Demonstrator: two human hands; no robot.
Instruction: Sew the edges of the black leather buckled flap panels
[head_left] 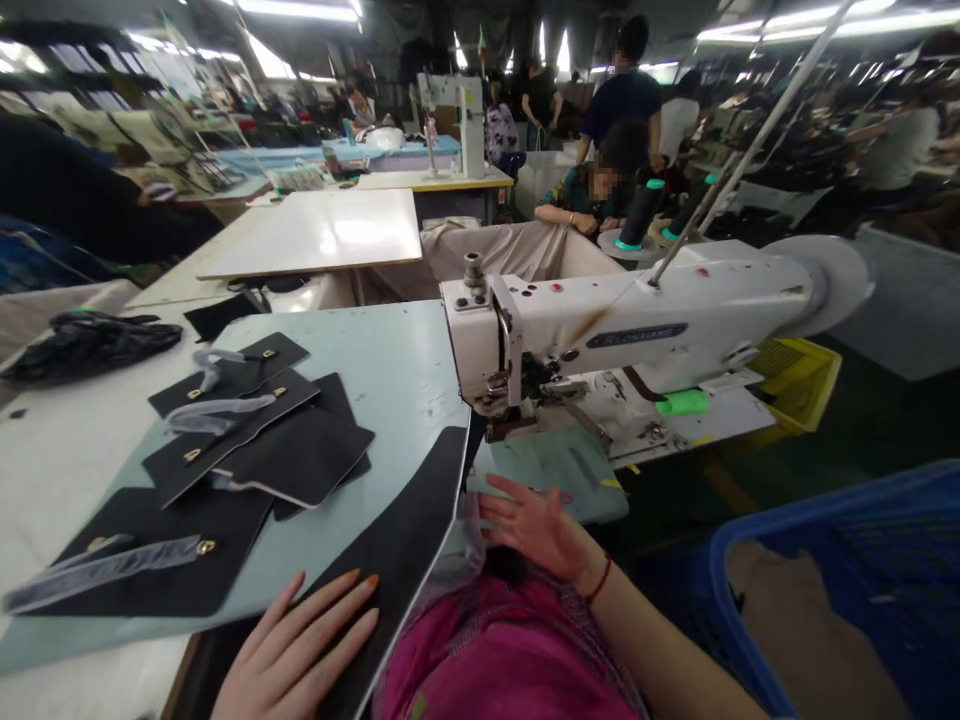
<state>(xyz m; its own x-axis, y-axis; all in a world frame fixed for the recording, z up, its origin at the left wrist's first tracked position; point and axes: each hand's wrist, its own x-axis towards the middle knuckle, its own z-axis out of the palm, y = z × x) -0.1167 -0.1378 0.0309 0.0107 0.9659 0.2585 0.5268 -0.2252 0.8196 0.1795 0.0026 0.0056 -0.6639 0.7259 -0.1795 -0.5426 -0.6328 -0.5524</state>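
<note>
My left hand (300,645) lies flat on a black panel (401,520), fingers stretched out. The panel has a pale edge and reaches up toward the needle area of a white sewing machine (600,320). Below the machine head, my right hand (536,525) is open with fingers spread, beside the panel's edge and against some clear plastic wrap (466,545). Whether it touches the panel itself I cannot tell. Left of the panel, several black pieces (300,455) with plastic-wrapped handles (112,570) and gold-coloured fittings lie overlapping on the pale green work surface (382,370).
A blue crate (840,520) with brown material stands at the right, a yellow bin (802,380) behind the machine. A black plastic bag (94,345) rests at the far left. Thread cones (641,215) stand behind the machine. A co-worker (592,190) bends over beyond it.
</note>
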